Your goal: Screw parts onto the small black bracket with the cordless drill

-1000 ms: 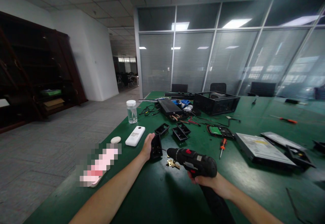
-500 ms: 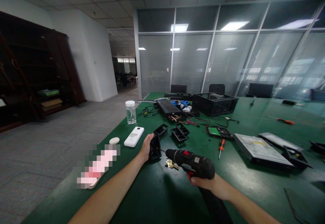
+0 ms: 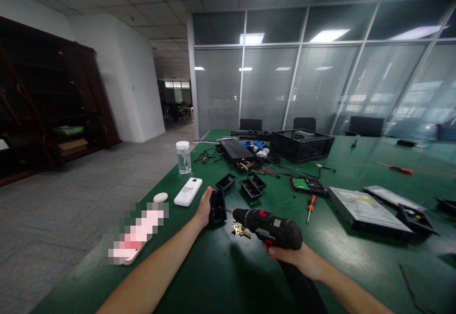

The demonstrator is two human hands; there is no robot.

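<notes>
My left hand (image 3: pixel 204 208) grips a black plastic box-shaped part (image 3: pixel 217 206) by its left side, holding it tilted up on the table. In my right hand (image 3: pixel 285 254) is a black cordless drill (image 3: pixel 269 227) with red accents, its fingers wrapped round the handle. The drill's bit points left at the open face of the black part; whether the tip touches it I cannot tell. Small brass-coloured metal pieces (image 3: pixel 242 231) lie under the drill's nose. Just beyond the held part sit similar black frames (image 3: pixel 251 188).
On the green table (image 3: pixel 199 276), a white power bank (image 3: pixel 188 192), a clear jar (image 3: pixel 184 158) and a pixelated pink object (image 3: pixel 138 238) are at left. Rightward lie an orange screwdriver (image 3: pixel 311 204) and a flat metal drive (image 3: pixel 366 212). A black metal case (image 3: pixel 301 147) stands behind.
Almost nothing differs. The drill has shifted very slightly, and my left hand still holds the black part in the same place.
</notes>
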